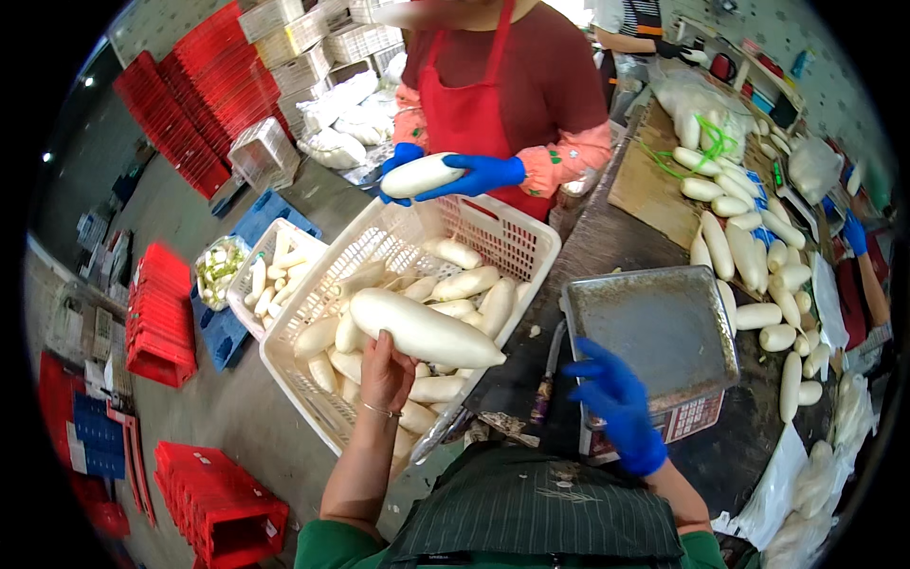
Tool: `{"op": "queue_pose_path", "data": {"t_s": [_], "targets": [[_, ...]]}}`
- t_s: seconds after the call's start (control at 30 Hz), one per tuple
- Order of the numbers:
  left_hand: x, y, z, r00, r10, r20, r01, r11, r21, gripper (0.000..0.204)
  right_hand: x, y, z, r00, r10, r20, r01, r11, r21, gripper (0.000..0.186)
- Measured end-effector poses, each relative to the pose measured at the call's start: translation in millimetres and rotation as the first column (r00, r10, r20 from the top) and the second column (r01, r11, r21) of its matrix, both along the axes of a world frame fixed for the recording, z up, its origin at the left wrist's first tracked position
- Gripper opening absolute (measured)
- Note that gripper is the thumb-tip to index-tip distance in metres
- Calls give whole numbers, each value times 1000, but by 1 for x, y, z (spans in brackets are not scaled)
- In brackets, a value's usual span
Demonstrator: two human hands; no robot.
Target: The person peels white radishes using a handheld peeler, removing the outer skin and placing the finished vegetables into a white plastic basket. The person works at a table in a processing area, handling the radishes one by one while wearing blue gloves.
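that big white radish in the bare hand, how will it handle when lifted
The radish probably feels stiff and fairly heavy: it is thick and holds straight though the left hand grips only one end. Its peeled skin looks glossy, so likely slippery. Round and tapered, it may roll if set on the table.

Grey concrete floor (275, 190) ran off to the left, dull and scuffed. Stacks of red crates (204, 90) stood against the far wall, more red crates (159, 318) sat beside a blue pallet (223, 327), and another red pile (223, 503) lay low at the near left. White plastic crates (313, 43) were heaped up behind, one white crate (263, 152) tipped alone on the floor. On the right, a dark, wet worktable (607, 228) carried a wooden board (654, 180). The far right wall (806, 28) showed pale tiles above a cluttered shelf. Small ceiling lights (88, 82) glowed at upper left; the room looked evenly lit.
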State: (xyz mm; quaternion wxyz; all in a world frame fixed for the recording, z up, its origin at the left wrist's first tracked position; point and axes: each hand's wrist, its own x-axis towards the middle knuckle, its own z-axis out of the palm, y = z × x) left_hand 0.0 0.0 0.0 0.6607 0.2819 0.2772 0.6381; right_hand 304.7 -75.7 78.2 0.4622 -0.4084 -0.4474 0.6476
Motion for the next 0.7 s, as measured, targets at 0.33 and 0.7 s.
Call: {"op": "queue_pose_path", "data": {"t_s": [0.33,0.7], "targets": [[75,-54,14,973,-154,169,183,969,-167,44,-22,-12,-2,986,-71,150,25,957,288,62],[82,-86,16,825,-513,-236,356,797,-489,53,14,-7,-5,972,-170,162,179,983,-36,38]]}}
